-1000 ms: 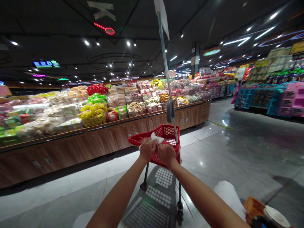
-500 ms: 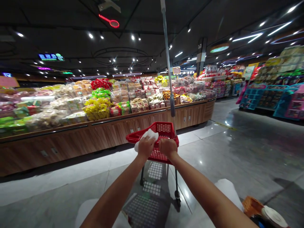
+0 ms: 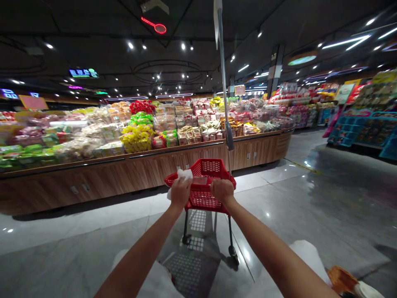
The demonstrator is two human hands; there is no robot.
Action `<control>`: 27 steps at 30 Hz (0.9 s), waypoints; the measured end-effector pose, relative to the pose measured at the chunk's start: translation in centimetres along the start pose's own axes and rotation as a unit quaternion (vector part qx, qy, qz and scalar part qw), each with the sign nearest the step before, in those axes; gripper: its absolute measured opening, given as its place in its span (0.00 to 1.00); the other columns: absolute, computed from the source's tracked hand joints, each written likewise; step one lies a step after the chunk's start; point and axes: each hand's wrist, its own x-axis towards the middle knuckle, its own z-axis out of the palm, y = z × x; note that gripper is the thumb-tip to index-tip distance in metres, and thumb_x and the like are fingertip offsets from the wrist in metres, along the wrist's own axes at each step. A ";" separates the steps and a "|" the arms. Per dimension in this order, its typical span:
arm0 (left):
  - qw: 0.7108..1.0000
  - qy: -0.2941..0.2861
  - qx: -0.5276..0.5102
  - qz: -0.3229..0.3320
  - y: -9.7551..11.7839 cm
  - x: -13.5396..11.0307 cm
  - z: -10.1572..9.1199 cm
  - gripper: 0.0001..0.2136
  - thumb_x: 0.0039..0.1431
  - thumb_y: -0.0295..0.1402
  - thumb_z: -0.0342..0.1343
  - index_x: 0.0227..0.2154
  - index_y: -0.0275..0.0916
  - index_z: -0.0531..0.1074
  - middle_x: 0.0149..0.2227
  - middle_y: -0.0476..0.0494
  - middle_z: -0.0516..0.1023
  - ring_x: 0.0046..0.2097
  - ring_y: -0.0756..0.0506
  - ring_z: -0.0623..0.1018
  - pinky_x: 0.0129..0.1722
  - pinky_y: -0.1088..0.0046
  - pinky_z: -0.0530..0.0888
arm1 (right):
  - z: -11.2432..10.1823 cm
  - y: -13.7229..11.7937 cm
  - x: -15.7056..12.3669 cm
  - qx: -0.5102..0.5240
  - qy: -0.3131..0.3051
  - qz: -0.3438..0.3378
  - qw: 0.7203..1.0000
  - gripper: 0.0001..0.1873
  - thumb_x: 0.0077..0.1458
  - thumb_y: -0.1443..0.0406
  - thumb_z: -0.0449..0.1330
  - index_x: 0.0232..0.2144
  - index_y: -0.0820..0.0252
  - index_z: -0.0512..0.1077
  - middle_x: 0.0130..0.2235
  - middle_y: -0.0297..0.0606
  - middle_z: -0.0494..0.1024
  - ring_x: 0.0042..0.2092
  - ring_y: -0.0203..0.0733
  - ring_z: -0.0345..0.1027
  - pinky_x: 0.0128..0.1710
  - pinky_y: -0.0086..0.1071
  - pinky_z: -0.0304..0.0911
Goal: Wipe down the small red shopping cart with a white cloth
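A small red plastic shopping cart (image 3: pixel 204 174) with a mesh basket stands in front of me on thin dark legs and castors. My left hand (image 3: pixel 180 192) grips the near left rim, with a crumpled white tissue (image 3: pixel 182 175) bunched in it. My right hand (image 3: pixel 222 191) is closed on the near right rim. A metal pole (image 3: pixel 223 74) rises from the cart's far right side, carrying a white flag at its top. The basket's inside looks bare, though my hands hide part of it.
A long wooden display counter (image 3: pixel 155 165) heaped with bagged snacks runs along the left and ahead. Teal and pink racks (image 3: pixel 347 130) stand at the right. The floor is polished grey tile. White fabric and an orange woven object (image 3: pixel 342 279) sit low at the bottom right.
The store has slid rightward across the view as my head and the cart swing left. The tissue is more tightly bunched in my left hand, and the cart's pole stands more upright.
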 end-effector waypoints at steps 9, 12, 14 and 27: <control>0.988 -0.150 -0.015 0.045 2.4 6.6 -0.8 0.15 0.64 0.39 0.47 0.38 0.41 0.78 0.38 0.40 0.79 0.42 0.42 0.77 0.43 0.67 0.70 | 0.3 0.2 0.3 -0.003 0.006 -0.048 0.999 0.18 0.61 0.62 0.46 0.31 0.62 0.74 0.30 0.46 0.79 0.32 0.46 0.73 0.33 0.34 0.57; 0.989 -0.147 0.002 -0.010 -1.6 5.8 -1.3 0.17 0.64 0.41 0.46 0.37 0.41 0.79 0.36 0.40 0.79 0.40 0.42 0.77 0.41 0.68 0.71 | 0.6 0.6 0.0 -0.012 0.011 -0.042 0.999 0.17 0.61 0.62 0.47 0.30 0.61 0.73 0.29 0.44 0.79 0.31 0.44 0.72 0.33 0.33 0.57; 0.994 -0.106 -0.001 -0.021 -2.9 3.6 -1.3 0.17 0.65 0.41 0.46 0.38 0.41 0.79 0.36 0.40 0.79 0.41 0.42 0.77 0.43 0.67 0.71 | 0.7 0.6 -0.2 -0.006 0.014 -0.040 0.999 0.16 0.60 0.62 0.47 0.30 0.61 0.73 0.30 0.43 0.79 0.31 0.43 0.72 0.33 0.33 0.57; 0.994 -0.091 -0.050 0.032 4.3 4.4 -0.4 0.14 0.63 0.42 0.50 0.38 0.44 0.79 0.37 0.44 0.79 0.40 0.45 0.76 0.42 0.70 0.70 | 0.2 0.1 0.0 -0.016 0.007 -0.061 0.998 0.16 0.62 0.61 0.47 0.31 0.60 0.72 0.30 0.42 0.79 0.31 0.42 0.72 0.32 0.32 0.55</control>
